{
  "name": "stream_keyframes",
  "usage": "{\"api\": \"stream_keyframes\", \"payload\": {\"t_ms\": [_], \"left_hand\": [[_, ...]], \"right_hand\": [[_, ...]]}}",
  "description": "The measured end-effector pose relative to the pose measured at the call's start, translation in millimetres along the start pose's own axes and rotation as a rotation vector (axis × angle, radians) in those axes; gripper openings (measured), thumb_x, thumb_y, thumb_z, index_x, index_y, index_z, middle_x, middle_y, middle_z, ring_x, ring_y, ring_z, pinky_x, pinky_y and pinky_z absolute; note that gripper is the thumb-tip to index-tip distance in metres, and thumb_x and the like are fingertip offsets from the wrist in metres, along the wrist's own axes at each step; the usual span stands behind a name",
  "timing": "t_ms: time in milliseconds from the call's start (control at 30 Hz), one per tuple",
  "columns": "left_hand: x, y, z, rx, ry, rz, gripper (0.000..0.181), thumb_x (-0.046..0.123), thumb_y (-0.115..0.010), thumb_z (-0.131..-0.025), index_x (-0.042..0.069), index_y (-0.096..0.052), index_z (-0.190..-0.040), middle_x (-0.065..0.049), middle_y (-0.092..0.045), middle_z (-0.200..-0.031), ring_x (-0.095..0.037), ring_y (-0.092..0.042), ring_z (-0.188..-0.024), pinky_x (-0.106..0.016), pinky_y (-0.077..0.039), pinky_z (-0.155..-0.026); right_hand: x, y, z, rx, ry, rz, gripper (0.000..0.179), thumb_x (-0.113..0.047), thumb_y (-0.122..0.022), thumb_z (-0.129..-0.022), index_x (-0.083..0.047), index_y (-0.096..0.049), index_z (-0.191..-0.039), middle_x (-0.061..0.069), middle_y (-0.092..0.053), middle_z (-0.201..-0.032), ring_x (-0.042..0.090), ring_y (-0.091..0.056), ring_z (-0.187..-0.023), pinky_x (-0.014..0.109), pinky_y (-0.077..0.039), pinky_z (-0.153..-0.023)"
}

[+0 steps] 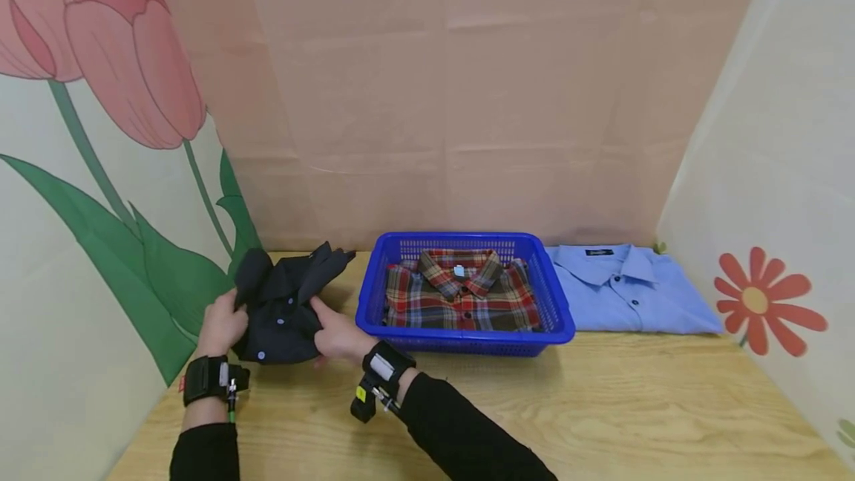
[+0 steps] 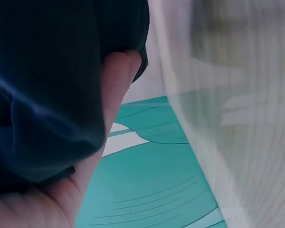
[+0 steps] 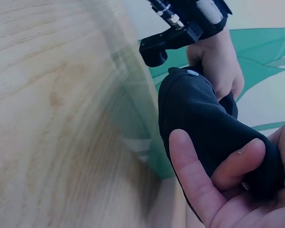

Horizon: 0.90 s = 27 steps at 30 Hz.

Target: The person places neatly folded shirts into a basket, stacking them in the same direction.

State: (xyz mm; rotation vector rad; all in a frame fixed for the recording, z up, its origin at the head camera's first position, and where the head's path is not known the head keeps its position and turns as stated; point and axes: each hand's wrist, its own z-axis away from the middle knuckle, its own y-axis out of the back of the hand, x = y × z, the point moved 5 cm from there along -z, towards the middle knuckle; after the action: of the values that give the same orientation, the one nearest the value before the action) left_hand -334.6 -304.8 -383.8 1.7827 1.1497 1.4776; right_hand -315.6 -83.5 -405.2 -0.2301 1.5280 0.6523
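Observation:
A dark navy shirt (image 1: 280, 329) with pale buttons is bunched up at the left of the table, its collar end tilted and crumpled. My left hand (image 1: 223, 324) grips its left edge, and in the left wrist view the fingers (image 2: 118, 78) lie along the cloth's underside. At the opposite edge, my right hand (image 1: 344, 334) holds the fabric. The right wrist view shows the right hand's fingers (image 3: 192, 173) curled around a fold of the dark shirt (image 3: 192, 107). Parts of both hands are hidden by the cloth.
Right of the dark shirt stands a blue plastic basket (image 1: 461, 345) with a folded plaid shirt (image 1: 461, 312) inside. Beyond it lies a folded light blue shirt (image 1: 641, 306). The wooden table (image 1: 568, 407) is bounded by a pinkish back wall (image 1: 441, 95) and flower-printed side panels.

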Motion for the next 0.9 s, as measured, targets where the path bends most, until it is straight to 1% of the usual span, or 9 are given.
{"api": "stream_keyframes", "payload": {"t_ms": [67, 133, 267, 333, 433, 500, 633, 733, 900], "left_hand": [[3.3, 3.6, 0.5, 0.036, -0.011, 0.009, 0.027, 0.005, -0.040, -0.097, -0.009, -0.055, -0.115, -0.039, -0.057, -0.119, -0.056, -0.056, -0.106, -0.061, -0.047, -0.081], [7.0, 6.8, 0.4, 0.072, -0.020, 0.017, 0.024, 0.005, -0.040, -0.098, -0.008, -0.056, -0.111, -0.039, -0.058, -0.118, -0.055, -0.057, -0.103, -0.061, -0.047, -0.079], [15.5, 12.0, 0.2, 0.128, -0.042, 0.014, 0.023, 0.005, -0.041, -0.098, -0.008, -0.056, -0.111, -0.039, -0.057, -0.119, -0.058, -0.055, -0.106, -0.064, -0.046, -0.082], [18.8, 13.7, 0.1, 0.146, -0.050, 0.013, 0.024, 0.005, -0.042, -0.098, -0.007, -0.056, -0.114, -0.039, -0.056, -0.121, -0.059, -0.054, -0.109, -0.066, -0.045, -0.086], [23.6, 15.7, -0.1, 0.173, -0.070, 0.018, 0.025, 0.006, -0.042, -0.099, -0.006, -0.056, -0.116, -0.038, -0.057, -0.121, -0.058, -0.053, -0.109, -0.066, -0.044, -0.087], [27.2, 16.9, 0.0, 0.191, -0.081, 0.024, 0.026, 0.007, -0.041, -0.099, -0.005, -0.056, -0.117, -0.038, -0.057, -0.121, -0.058, -0.054, -0.109, -0.066, -0.044, -0.086], [34.8, 19.0, 2.1, 0.226, -0.081, 0.036, 0.024, 0.007, -0.042, -0.100, -0.006, -0.056, -0.116, -0.038, -0.057, -0.121, -0.058, -0.055, -0.108, -0.065, -0.045, -0.086], [41.6, 19.1, 2.8, 0.255, -0.090, 0.044, 0.022, 0.007, -0.042, -0.101, -0.006, -0.055, -0.113, -0.039, -0.058, -0.119, -0.057, -0.055, -0.106, -0.065, -0.045, -0.085], [54.8, 14.6, 1.3, 0.298, -0.133, 0.063, 0.018, 0.005, -0.043, -0.100, -0.006, -0.056, -0.107, -0.039, -0.060, -0.113, -0.057, -0.058, -0.101, -0.064, -0.046, -0.081]], "right_hand": [[-3.4, 1.4, -0.2, 0.003, 0.026, 0.009, 0.085, 0.016, -0.046, -0.084, -0.031, -0.031, -0.154, 0.014, -0.046, -0.147, 0.029, -0.062, -0.108, 0.042, -0.059, -0.060], [-6.2, 3.8, 0.5, 0.001, 0.045, 0.020, 0.082, 0.015, -0.045, -0.086, -0.029, -0.031, -0.153, 0.013, -0.047, -0.146, 0.028, -0.062, -0.107, 0.043, -0.059, -0.063], [-11.8, 9.8, 4.7, -0.023, 0.062, 0.003, 0.078, 0.014, -0.044, -0.088, -0.027, -0.031, -0.154, 0.014, -0.047, -0.146, 0.027, -0.063, -0.104, 0.042, -0.060, -0.066], [-15.4, 11.9, 8.5, -0.044, 0.065, -0.029, 0.078, 0.014, -0.043, -0.089, -0.027, -0.029, -0.154, 0.014, -0.046, -0.146, 0.027, -0.063, -0.104, 0.044, -0.060, -0.068], [-20.4, 15.1, 13.3, -0.054, 0.076, -0.055, 0.078, 0.014, -0.044, -0.089, -0.029, -0.030, -0.153, 0.014, -0.048, -0.144, 0.026, -0.063, -0.103, 0.043, -0.060, -0.067], [-22.7, 18.1, 15.4, -0.048, 0.090, -0.060, 0.078, 0.013, -0.045, -0.089, -0.029, -0.031, -0.153, 0.014, -0.049, -0.142, 0.025, -0.064, -0.101, 0.041, -0.060, -0.065], [-23.8, 26.2, 17.8, -0.019, 0.115, -0.063, 0.079, 0.012, -0.045, -0.088, -0.032, -0.031, -0.153, 0.014, -0.053, -0.138, 0.023, -0.067, -0.093, 0.035, -0.059, -0.060], [-23.7, 33.3, 19.2, -0.006, 0.136, -0.082, 0.079, 0.011, -0.044, -0.088, -0.033, -0.031, -0.153, 0.016, -0.055, -0.134, 0.024, -0.068, -0.089, 0.036, -0.059, -0.061], [-22.1, 44.9, 23.3, -0.009, 0.148, -0.117, 0.073, 0.008, -0.040, -0.092, -0.030, -0.029, -0.154, 0.018, -0.051, -0.138, 0.026, -0.067, -0.094, 0.038, -0.060, -0.064]]}}
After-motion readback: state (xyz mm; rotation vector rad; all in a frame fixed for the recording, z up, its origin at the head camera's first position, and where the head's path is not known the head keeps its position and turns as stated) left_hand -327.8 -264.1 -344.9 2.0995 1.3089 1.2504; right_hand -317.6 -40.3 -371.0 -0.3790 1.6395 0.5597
